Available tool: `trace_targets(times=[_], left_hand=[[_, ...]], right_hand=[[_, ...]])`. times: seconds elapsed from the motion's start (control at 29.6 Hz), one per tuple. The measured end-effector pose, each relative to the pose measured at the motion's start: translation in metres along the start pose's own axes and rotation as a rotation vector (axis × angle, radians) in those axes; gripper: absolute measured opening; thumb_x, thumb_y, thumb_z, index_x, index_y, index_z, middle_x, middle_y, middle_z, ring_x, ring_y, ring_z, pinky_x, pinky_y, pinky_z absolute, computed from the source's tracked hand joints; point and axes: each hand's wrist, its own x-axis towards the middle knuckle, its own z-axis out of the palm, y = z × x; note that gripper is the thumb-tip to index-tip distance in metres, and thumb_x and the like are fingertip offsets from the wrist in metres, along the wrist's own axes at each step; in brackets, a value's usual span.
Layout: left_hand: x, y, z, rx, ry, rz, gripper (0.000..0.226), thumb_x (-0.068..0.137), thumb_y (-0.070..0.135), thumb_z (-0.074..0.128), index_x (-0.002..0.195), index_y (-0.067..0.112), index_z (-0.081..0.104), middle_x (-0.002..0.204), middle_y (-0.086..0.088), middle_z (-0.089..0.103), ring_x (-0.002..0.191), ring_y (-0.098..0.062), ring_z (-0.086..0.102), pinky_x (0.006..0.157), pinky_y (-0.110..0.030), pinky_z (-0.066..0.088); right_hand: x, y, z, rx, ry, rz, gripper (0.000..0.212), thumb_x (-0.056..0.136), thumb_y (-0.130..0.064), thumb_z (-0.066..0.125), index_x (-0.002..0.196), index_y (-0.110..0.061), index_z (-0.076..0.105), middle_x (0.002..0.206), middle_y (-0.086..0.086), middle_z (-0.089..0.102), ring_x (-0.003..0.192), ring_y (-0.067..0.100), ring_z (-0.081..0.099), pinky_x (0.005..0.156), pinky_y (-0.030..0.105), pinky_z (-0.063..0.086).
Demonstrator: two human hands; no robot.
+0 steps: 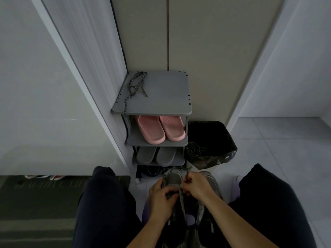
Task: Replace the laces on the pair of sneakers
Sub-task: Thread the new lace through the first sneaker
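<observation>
Between our knees, before the shoe rack [166, 93], our left hand [162, 196] and right hand [195, 185] each pinch one end of the lace [186, 175] over the grey sneaker [174, 179], second sneaker [210, 178] just beside it; spare lace [134, 85] on rack top.

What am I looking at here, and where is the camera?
No machine here: a camera worn on a person's head looks down past their knees. The left hand and right hand each pinch an end of the speckled grey cord lace on a grey mesh sneaker; its partner sneaker stands beside it. A second speckled lace lies on top of the grey plastic shoe rack, which holds pink rubber slippers and grey slippers. A black-bagged bin stands beside it.
</observation>
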Motion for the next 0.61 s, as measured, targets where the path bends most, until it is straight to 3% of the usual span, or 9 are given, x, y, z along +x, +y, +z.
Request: trace_targets(times=[0.07,0.2,0.34,0.47,0.61], left_hand=[[0.003,-0.001,0.001,0.017,-0.014,-0.026,0.035,0.072,0.014,0.071,0.073,0.049,0.066,0.128,-0.002,0.05,0.118,-0.019,0.05,0.099,-0.033,0.048],[0.003,0.012,0.001,0.181,0.011,-0.031,0.021,0.074,0.012,0.069,0.085,0.03,0.072,0.133,0.007,0.042,0.122,-0.015,0.042,0.101,-0.022,0.04],[0.004,0.021,0.0,0.341,0.041,0.039,0.015,0.081,0.015,0.062,0.093,0.019,0.071,0.133,-0.002,0.047,0.122,-0.021,0.039,0.101,-0.03,0.039],[0.007,0.02,0.0,0.354,0.046,0.074,0.012,0.082,0.011,0.062,0.088,0.011,0.072,0.139,-0.005,0.044,0.128,-0.021,0.036,0.102,-0.024,0.037],[0.005,0.023,-0.002,0.405,0.054,0.093,0.011,0.079,0.013,0.064,0.088,0.014,0.072,0.14,-0.002,0.044,0.127,-0.022,0.038,0.1,-0.03,0.04]], right_hand=[[0.001,-0.004,0.0,-0.105,-0.022,0.016,0.022,0.083,-0.015,0.066,0.066,-0.014,0.052,0.077,0.008,0.067,0.068,0.018,0.062,0.071,0.033,0.054],[0.003,-0.008,-0.002,-0.251,-0.072,0.044,0.035,0.084,-0.022,0.065,0.056,-0.017,0.045,0.072,0.006,0.062,0.066,0.017,0.056,0.063,0.027,0.046],[0.003,-0.009,-0.004,-0.113,-0.132,0.12,0.033,0.089,-0.021,0.059,0.059,-0.014,0.048,0.061,0.001,0.057,0.056,0.013,0.055,0.072,0.031,0.053],[-0.004,-0.013,-0.002,-0.021,-0.213,0.143,0.021,0.09,-0.027,0.055,0.079,-0.009,0.052,0.078,0.006,0.057,0.073,0.019,0.058,0.073,0.031,0.054],[-0.003,-0.009,0.001,-0.049,-0.16,0.139,0.024,0.089,-0.012,0.049,0.066,-0.013,0.046,0.068,0.006,0.051,0.071,0.023,0.055,0.075,0.039,0.055]])
